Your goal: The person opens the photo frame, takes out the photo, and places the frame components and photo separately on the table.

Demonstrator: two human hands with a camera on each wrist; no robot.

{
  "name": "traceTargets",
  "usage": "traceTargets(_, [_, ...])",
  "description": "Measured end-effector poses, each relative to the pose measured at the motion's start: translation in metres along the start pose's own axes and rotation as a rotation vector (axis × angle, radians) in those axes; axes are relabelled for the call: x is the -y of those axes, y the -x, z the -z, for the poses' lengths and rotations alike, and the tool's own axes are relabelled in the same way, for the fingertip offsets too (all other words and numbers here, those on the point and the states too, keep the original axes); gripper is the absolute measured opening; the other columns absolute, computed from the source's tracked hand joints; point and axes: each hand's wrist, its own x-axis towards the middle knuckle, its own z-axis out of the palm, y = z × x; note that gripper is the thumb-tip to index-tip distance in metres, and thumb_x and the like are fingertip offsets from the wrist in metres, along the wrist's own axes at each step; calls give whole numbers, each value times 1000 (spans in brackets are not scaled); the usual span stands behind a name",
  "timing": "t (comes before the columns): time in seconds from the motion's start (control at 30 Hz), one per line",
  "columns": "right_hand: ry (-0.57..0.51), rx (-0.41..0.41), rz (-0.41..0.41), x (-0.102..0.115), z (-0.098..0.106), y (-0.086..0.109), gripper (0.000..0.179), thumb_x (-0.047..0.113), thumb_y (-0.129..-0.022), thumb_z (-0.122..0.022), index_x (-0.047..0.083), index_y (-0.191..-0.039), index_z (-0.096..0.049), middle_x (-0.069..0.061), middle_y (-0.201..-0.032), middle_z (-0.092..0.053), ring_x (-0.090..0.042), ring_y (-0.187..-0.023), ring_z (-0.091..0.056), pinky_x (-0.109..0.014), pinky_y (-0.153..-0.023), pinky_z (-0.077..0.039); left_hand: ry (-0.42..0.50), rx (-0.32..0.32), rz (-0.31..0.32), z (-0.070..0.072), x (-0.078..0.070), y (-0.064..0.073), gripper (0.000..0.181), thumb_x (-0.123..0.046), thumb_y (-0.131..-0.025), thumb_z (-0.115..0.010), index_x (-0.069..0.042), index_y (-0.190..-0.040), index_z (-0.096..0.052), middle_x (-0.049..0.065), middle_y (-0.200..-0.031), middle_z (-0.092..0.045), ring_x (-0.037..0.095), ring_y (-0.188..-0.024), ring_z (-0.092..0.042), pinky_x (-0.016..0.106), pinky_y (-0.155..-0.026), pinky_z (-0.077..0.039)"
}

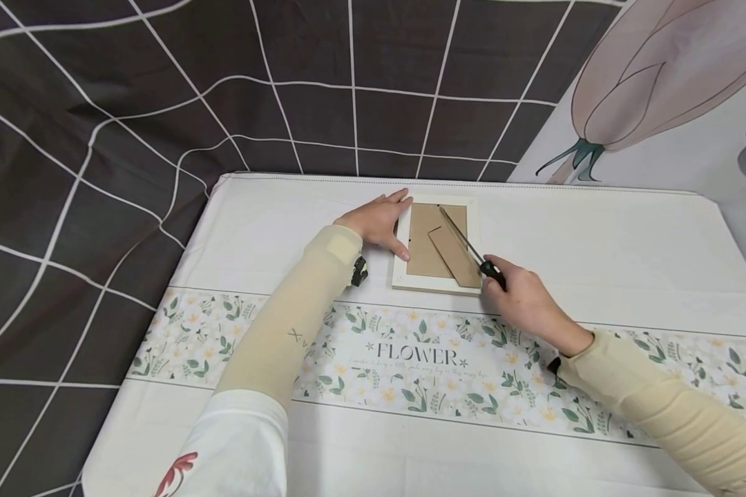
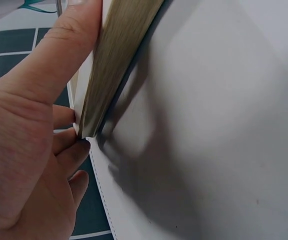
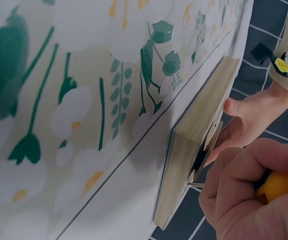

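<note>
A white-rimmed picture frame (image 1: 435, 283) lies face down, its brown backing board (image 1: 424, 241) and slanted stand leg (image 1: 456, 259) showing. My left hand (image 1: 378, 222) holds the frame's left side, the thumb on the rim and the fingers around the far left corner. In the left wrist view that thumb lies along the frame's wood-grained side (image 2: 121, 55). My right hand (image 1: 525, 297) grips a screwdriver (image 1: 492, 271) by its black handle, which has a yellow end (image 3: 281, 186). Its shaft crosses the stand leg, and the tip is at a small dark tab by the backing's far edge.
A white tablecloth (image 1: 597, 255) with a floral band (image 1: 410, 376) reading FLOWER covers the table. Behind it and at the left hangs a dark cloth (image 1: 323, 114) with white grid lines. A large printed flower (image 1: 634, 90) decorates the back right.
</note>
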Motion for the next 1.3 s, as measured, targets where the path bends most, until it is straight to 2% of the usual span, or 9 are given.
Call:
traceTargets(0.4, [38,9,37,2,-1,-4,50,9,-102,-42,-9,-149,-38,-24,-95,-62,-21,-59,-49,-32,-53,-42,-10,11,0,0,1,-2,128,-57,-72,-86,2,-159,-14,16,-168,0,24,-155,-6,34,-124,-5])
traceTargets(0.7, [46,24,15,4,0,-4,50,9,-102,-41,-8,-150,-38,-16,-79,-57,-19,-54,-47,-31,-48,-42,-13,16,6,1,-2,0,127,-57,-73,-85,2,-159,-12,15,-168,1,25,-155,-8,34,-124,-5])
traceTargets(1.0, [86,22,12,8,-1,-5,37,8,-103,-41,-8,-136,-48,-16,-83,-60,-19,-56,-50,-31,-49,-43,-12,16,6,0,-2,-1,127,-58,-72,-85,0,-160,-13,14,-168,0,24,-155,-6,34,-124,-6])
traceTargets(1.13, [95,30,10,8,-1,-4,44,8,-103,-41,-11,-143,-43,-17,-82,-61,-18,-52,-49,-31,-47,-42,-15,11,4,0,-1,-1,127,-58,-72,-85,0,-160,-13,14,-168,0,24,-155,-7,34,-124,-6])
traceTargets(1.3, [105,29,27,6,-1,-3,45,8,-102,-42,-11,-143,-42,-14,-75,-58,-17,-50,-49,-31,-45,-42,-23,11,3,0,0,-2,127,-58,-73,-85,1,-160,-14,15,-168,-1,22,-155,-6,33,-124,-5])
